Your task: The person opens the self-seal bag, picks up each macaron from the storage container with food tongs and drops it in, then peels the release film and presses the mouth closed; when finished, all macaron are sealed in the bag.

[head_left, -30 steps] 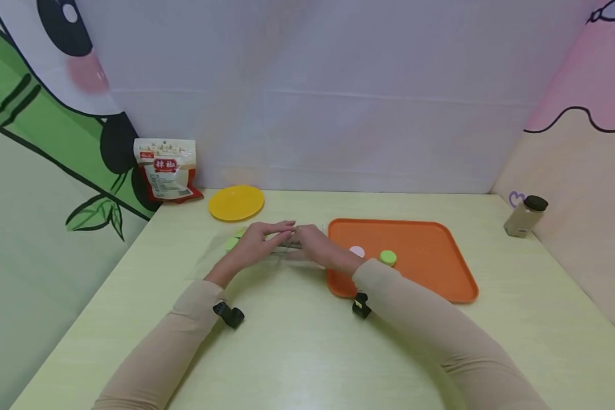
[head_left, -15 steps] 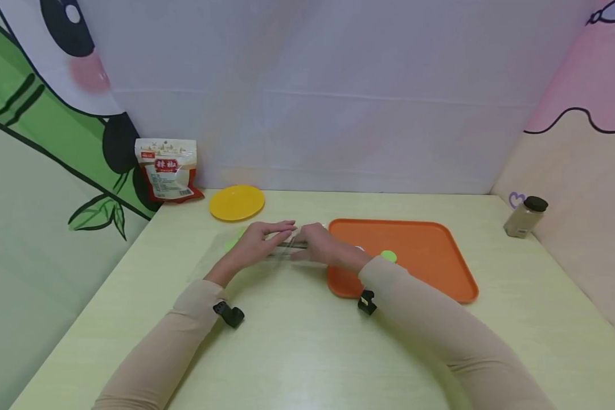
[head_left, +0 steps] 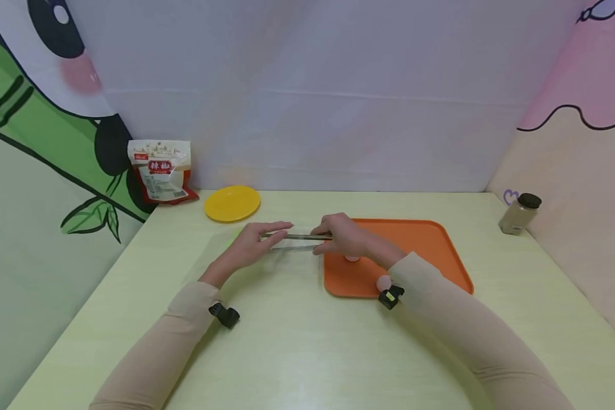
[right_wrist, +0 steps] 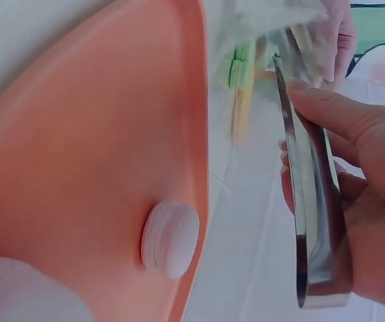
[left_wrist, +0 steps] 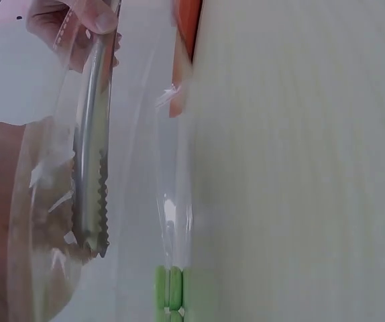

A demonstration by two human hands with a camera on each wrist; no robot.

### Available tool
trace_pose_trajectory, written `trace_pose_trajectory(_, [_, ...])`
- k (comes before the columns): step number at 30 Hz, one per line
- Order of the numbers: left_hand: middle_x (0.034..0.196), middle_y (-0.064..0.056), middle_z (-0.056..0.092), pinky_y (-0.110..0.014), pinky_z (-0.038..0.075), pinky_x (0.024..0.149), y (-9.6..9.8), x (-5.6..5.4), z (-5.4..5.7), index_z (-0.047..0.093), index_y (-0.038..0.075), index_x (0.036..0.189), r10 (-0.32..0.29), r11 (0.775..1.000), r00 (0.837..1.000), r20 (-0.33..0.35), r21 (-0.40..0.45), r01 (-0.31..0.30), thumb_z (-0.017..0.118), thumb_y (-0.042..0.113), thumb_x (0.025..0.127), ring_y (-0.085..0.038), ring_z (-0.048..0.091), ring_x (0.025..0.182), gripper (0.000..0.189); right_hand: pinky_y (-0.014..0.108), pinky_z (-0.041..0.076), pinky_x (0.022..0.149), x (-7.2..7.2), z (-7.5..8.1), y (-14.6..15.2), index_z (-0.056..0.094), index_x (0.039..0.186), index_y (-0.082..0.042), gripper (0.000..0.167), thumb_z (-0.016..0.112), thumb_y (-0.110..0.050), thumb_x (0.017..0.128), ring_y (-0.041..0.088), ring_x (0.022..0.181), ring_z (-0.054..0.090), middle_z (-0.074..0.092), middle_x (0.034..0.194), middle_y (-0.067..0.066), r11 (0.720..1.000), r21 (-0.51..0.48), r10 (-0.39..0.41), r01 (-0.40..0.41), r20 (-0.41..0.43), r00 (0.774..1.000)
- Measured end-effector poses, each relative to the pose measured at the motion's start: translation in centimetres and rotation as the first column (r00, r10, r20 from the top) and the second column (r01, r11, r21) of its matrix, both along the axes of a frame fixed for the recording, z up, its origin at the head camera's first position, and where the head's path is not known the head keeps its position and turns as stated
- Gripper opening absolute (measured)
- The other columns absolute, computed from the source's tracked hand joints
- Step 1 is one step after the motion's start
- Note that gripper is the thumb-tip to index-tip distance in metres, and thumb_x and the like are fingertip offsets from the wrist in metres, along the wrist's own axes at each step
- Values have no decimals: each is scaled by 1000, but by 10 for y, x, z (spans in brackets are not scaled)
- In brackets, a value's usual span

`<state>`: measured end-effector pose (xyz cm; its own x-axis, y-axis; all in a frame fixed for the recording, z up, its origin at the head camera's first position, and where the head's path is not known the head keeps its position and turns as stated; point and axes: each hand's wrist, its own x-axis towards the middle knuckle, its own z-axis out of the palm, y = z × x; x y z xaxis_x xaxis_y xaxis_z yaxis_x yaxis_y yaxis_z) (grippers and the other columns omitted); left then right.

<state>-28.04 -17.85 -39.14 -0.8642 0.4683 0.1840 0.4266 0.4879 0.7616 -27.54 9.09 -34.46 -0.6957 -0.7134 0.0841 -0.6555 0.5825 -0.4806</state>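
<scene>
My right hand (head_left: 345, 236) grips metal food tongs (head_left: 302, 237), which point left toward my left hand. In the left wrist view, the serrated tips of the tongs (left_wrist: 92, 168) lie at the clear plastic bag (left_wrist: 142, 134). My left hand (head_left: 251, 247) holds this bag by its upper part; the exact finger contact is partly hidden. Green macarons (left_wrist: 172, 288) sit low in the bag. Behind and under my right arm is the orange tray (head_left: 420, 239), bearing a pale pink macaron (right_wrist: 171, 238) and another pale pink macaron (right_wrist: 25, 295). Nothing shows between the tongs' tips.
A yellow plate (head_left: 232, 204) lies at the back left, beside a red and white food pouch (head_left: 161, 172) standing by the wall. A jar with a black lid (head_left: 520, 214) stands at the right edge of the table (head_left: 287, 341).
My right hand has moved right, drawing the tongs away from my left hand and over the tray's left edge. My left hand stays nearly still. A front pink macaron now shows; the green one there is hidden.
</scene>
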Motion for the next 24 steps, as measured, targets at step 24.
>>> trace_pose_trajectory(24, [130, -3, 67, -45, 24, 119, 4, -7, -3, 73, 10, 123, 29, 998, 997, -76, 59, -24, 70, 25, 96, -20, 54, 131, 32, 31, 51, 66, 12, -11, 106, 75, 117, -14, 34, 81, -28, 86, 19, 82, 54, 64, 97, 0, 985, -68, -153, 159, 79, 985])
